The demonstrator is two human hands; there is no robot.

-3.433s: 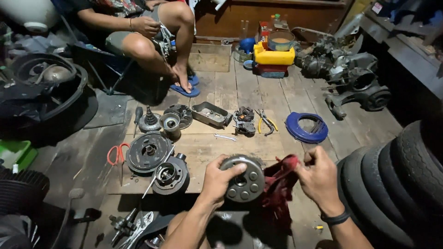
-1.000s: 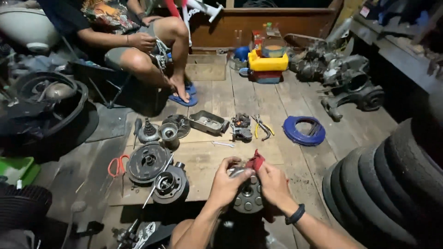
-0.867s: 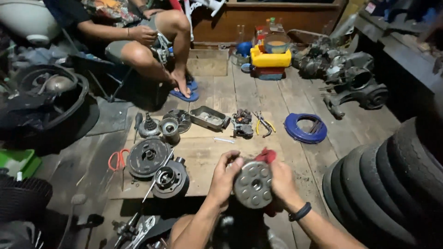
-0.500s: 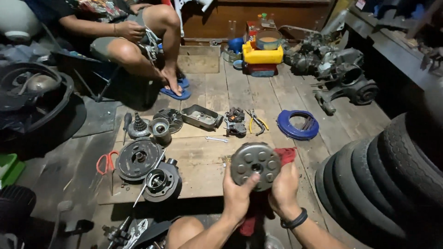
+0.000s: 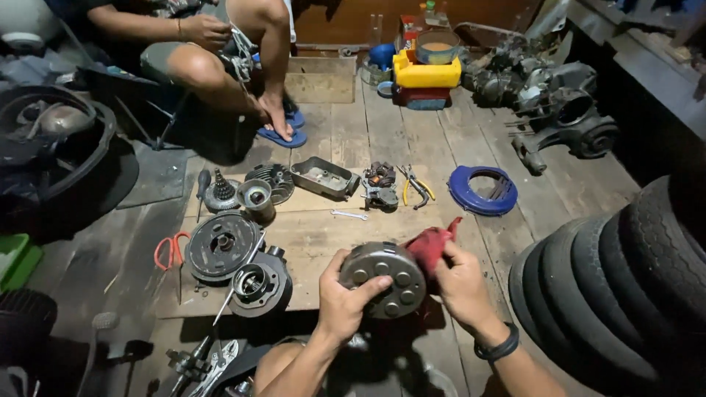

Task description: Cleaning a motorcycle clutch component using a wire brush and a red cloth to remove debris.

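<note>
My left hand [image 5: 342, 305] grips a round grey metal clutch drum [image 5: 386, 278] with several holes in its face, held up over the wooden floor. My right hand [image 5: 462, 285] presses a red rag [image 5: 430, 246] against the drum's right edge. A black band sits on my right wrist. Just left of the drum, on a sheet of cardboard [image 5: 309, 239], lie a dark round disc [image 5: 220, 246] and a hub part [image 5: 259, 283].
Red-handled scissors [image 5: 170, 251], a small wrench [image 5: 349, 215], yellow-handled pliers [image 5: 415, 187], a grey metal cover [image 5: 322, 176] and a blue ring [image 5: 482, 192] lie ahead. Stacked tyres [image 5: 625, 287] stand at right. Another person's legs [image 5: 220, 70] are at back left, engine parts [image 5: 548, 95] at back right.
I lifted the drum off the floor with both hands, turned its holed face toward me and brought the red rag against its right edge. The camera view tilted slightly.
</note>
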